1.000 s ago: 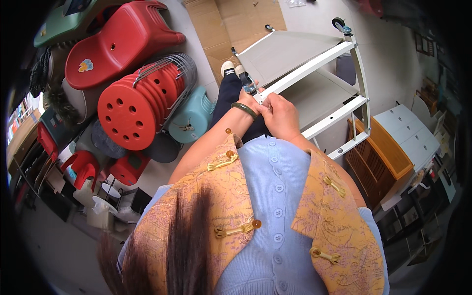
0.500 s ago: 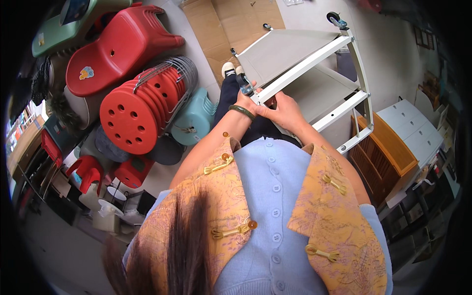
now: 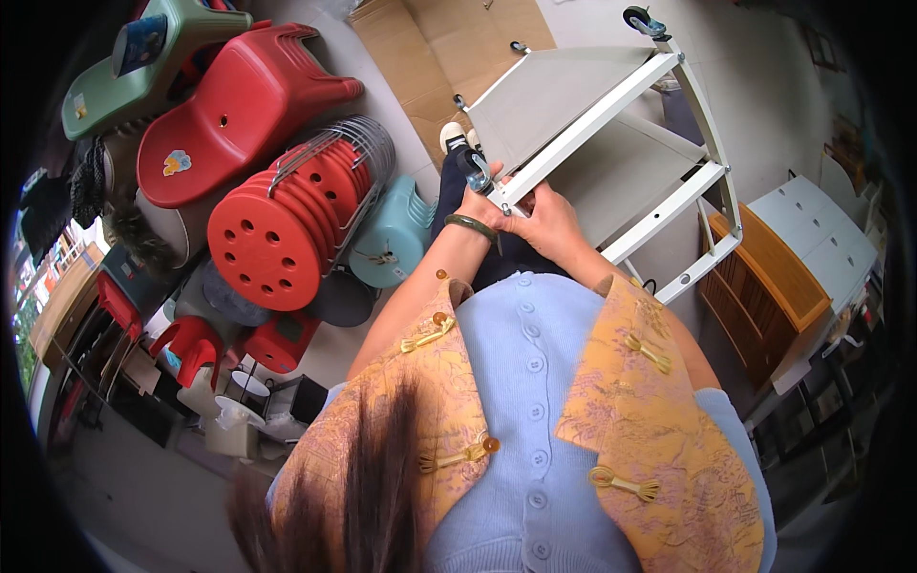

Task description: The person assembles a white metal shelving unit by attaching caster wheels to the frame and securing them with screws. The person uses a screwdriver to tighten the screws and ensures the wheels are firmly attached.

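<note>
With four casters (image 3: 475, 172) already on, the cart (image 3: 587, 127) lies tipped before the person, its near corner seemingly unfinished, gripped by the left hand (image 3: 480, 207) while the right hand (image 3: 556, 227) touches alongside, fingertips hidden, closed or not I cannot tell.

Fingers (image 3: 544, 201) on white frame (image 3: 592, 119) beside black caster (image 3: 475, 170)

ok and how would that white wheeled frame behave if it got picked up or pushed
The white frame would likely stay stiff when lifted, since bars join at its corners. Stood on its black casters, it would probably roll when pushed. The grey panels look thin, so they might flex.
</note>
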{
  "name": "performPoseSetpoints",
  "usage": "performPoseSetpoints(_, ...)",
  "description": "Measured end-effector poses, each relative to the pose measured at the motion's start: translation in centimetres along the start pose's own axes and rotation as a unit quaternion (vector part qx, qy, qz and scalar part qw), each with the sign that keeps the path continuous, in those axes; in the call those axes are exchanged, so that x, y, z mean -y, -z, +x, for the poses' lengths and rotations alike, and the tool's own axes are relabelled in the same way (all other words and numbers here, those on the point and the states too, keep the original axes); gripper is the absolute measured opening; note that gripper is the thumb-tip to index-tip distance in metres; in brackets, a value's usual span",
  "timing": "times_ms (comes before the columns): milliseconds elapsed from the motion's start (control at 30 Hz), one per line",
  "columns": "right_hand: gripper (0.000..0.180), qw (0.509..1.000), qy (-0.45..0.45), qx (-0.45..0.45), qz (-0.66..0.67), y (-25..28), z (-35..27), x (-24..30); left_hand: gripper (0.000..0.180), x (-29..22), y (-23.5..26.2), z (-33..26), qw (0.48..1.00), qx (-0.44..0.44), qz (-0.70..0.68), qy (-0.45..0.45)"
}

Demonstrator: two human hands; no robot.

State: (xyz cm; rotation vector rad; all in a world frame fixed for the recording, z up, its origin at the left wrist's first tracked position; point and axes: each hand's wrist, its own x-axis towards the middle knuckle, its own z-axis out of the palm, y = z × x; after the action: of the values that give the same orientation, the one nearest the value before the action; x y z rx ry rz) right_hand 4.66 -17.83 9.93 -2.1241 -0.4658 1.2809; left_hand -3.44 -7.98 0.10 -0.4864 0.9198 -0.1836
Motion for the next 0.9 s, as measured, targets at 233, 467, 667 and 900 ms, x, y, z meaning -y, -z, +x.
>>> performPoseSetpoints(233,0.07,0.999,0.014,-0.047,0.011,-0.8,0.3,0.9,0.021,-1.2,1.4,0.4,0.996,0.059,0.054,-0.045)
performPoseSetpoints(467,0.07,0.997,-0.01,-0.051,-0.065,-0.9,1.1,2.0,0.037,-0.8,1.9,0.6,0.996,0.084,0.0,-0.04)
performPoseSetpoints(667,0.068,0.998,0.017,-0.067,-0.003,-1.3,1.4,0.5,0.032,-1.2,1.3,0.3,0.999,0.031,-0.007,-0.036)
performPoseSetpoints(900,0.055,0.99,0.03,-0.018,0.138,-1.6,2.1,-0.1,0.028,-0.6,1.2,0.6,0.998,-0.004,0.011,-0.069)
